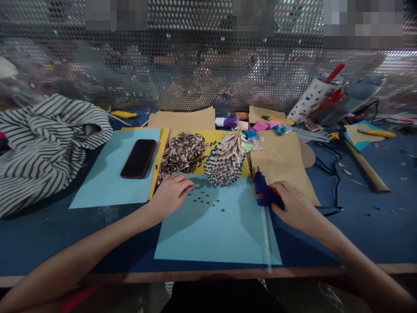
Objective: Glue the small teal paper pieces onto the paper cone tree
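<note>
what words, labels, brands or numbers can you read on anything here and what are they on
No words, brands or numbers can be read. The blue hot glue gun shows no legible label. The white tube bears only a printed pattern. The blurred patches along the top of the perforated metal screen cannot be read. The black phone shows a dark screen.

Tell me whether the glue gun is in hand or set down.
In hand: the right hand grips the blue glue gun, its clear glue stick reaching toward the table edge.

A perforated metal screen [208, 74] rises behind the blue-topped workbench [368, 234].
</note>
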Available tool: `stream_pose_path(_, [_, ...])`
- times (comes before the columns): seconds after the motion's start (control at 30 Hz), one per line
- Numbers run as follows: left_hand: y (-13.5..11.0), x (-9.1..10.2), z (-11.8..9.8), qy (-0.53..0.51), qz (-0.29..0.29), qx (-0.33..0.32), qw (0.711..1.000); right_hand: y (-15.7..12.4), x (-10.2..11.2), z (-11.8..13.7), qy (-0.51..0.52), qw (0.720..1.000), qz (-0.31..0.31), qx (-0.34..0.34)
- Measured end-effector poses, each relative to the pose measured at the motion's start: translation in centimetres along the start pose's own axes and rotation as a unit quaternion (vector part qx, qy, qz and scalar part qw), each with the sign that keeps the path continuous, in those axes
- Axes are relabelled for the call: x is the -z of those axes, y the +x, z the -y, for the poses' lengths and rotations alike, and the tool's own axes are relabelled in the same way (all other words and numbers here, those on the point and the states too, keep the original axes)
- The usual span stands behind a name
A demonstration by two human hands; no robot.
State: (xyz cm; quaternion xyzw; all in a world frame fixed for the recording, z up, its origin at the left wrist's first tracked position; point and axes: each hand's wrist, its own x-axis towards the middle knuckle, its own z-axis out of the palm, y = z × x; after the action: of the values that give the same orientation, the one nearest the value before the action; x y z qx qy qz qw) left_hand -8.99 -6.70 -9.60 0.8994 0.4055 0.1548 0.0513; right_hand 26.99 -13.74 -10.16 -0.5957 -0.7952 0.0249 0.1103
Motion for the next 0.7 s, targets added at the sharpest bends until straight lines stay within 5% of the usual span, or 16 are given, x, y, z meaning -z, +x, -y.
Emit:
stream_pose_path(0.13, [0.0, -0.2, 0.1, 0.013, 0.013, 0.0, 1.0, 0.0, 2.3, 2.3, -0.066, 0.997, -0.039, 0.01])
stream_pose_path(0.23, [0.1, -0.3, 0.0, 0.017, 0.012, -0.004, 1.0, 0.5, 3.0, 4.7, 0.037, 0.995, -0.041, 0.08])
stream_pose_path(0.4, [0.3, -0.5, 0.1, 0.031, 0.016, 0.003, 0.999, 2.3, 0.4, 7.6, 0.162, 0.973, 0.002, 0.165])
stream_pose_path(0.6, [0.4, -0.3, 0.0, 0.028, 0.017, 0.009, 0.999, 3.6, -1.9, 8.8, 0.14, 0.971, 0.054, 0.185])
stream_pose_path(0.7, [0.8, 0.5, -0.3, 0.01, -0.025, -0.003, 1.0, 3.5, -2.1, 9.3, 0.12, 0.973, 0.059, 0.19])
